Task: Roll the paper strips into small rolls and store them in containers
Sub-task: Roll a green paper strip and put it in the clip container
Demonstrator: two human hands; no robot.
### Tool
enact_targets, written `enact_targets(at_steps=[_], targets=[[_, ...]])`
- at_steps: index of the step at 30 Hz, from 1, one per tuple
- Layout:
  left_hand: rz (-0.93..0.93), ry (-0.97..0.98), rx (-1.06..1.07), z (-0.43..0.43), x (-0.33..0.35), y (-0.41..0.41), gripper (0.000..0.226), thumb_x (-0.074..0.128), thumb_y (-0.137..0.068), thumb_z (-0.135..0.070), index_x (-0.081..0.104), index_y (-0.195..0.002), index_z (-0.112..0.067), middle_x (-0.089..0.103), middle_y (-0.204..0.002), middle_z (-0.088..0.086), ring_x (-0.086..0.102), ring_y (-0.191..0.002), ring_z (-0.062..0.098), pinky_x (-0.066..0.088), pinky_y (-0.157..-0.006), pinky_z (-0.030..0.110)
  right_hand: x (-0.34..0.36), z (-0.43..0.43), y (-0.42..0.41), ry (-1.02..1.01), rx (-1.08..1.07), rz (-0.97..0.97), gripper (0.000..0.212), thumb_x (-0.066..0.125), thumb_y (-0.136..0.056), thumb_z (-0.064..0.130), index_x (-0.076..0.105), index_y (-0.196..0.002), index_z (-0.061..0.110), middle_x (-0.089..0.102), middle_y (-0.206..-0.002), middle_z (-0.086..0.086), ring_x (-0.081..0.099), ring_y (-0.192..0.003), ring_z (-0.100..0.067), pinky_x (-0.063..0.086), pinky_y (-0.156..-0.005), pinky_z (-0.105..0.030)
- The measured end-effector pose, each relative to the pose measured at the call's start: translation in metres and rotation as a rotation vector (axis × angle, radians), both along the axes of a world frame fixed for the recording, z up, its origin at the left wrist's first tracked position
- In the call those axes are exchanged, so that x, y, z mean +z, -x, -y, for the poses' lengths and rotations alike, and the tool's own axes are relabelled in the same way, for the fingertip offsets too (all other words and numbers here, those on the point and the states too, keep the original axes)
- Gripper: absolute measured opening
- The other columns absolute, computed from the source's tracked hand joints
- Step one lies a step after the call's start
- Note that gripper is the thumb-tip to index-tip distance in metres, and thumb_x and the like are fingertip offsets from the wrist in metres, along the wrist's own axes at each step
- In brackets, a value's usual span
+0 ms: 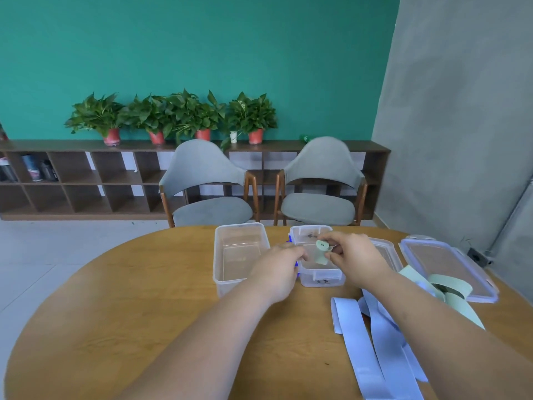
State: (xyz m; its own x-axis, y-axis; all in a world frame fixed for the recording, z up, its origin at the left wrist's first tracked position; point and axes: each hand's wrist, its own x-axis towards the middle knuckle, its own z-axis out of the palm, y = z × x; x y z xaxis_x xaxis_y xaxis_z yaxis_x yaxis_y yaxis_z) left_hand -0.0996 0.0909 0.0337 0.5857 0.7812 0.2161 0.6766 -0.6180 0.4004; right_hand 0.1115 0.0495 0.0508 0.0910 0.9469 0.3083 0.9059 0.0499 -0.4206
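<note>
Bare forearms point(219, 327) — left hand point(277, 269), right hand point(357, 261) seemingly bare.

Two containers point(230, 280), two lids point(427, 254), two chairs point(206, 166), four red plant pots point(112, 137).

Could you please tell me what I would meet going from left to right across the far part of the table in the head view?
large clear container → left hand → green paper roll → right hand → purple-rimmed lid
</note>
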Motion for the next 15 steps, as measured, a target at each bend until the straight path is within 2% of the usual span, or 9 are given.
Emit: enact_targets(at_steps=[4, 9, 15], targets=[[-0.119, -0.112, -0.050, -0.020, -0.010, -0.008, 0.056, 0.055, -0.094, 0.002, 0.057, -0.138, -0.031, 0.057, -0.138, -0.005, 0.047, -0.126, 0.021, 0.046, -0.103, 0.037, -0.024, -0.024, -0.006, 0.035, -0.046, -0.013, 0.044, 0.069, -0.094, 0.013, 0.067, -0.132, 0.035, 0.076, -0.112, 0.010, 0.070, -0.095, -0.015, 0.059, -0.087, -0.035], [-0.167, -0.102, -0.023, -0.037, -0.029, -0.003, 0.070, 0.051, -0.093, 0.006, 0.044, -0.151, -0.032, 0.048, -0.142, -0.004, 0.040, -0.133, 0.022, 0.048, -0.101, 0.040, -0.051, -0.039, 0.001, 0.083, -0.062, -0.015, 0.042, 0.064, -0.097, 0.009, 0.066, -0.132, 0.033, 0.075, -0.114, 0.005, 0.070, -0.096, -0.017, 0.058, -0.085, -0.030], [-0.193, -0.141, -0.089, -0.045, -0.036, 0.019, 0.068, 0.047, -0.093, 0.005, 0.046, -0.150, -0.031, 0.049, -0.139, -0.003, 0.042, -0.132, 0.021, 0.047, -0.103, 0.043, -0.065, -0.042, 0.015, 0.064, -0.030, -0.122, 0.044, 0.065, -0.095, 0.006, 0.067, -0.132, 0.031, 0.074, -0.114, 0.009, 0.069, -0.098, -0.013, 0.055, -0.089, -0.026]])
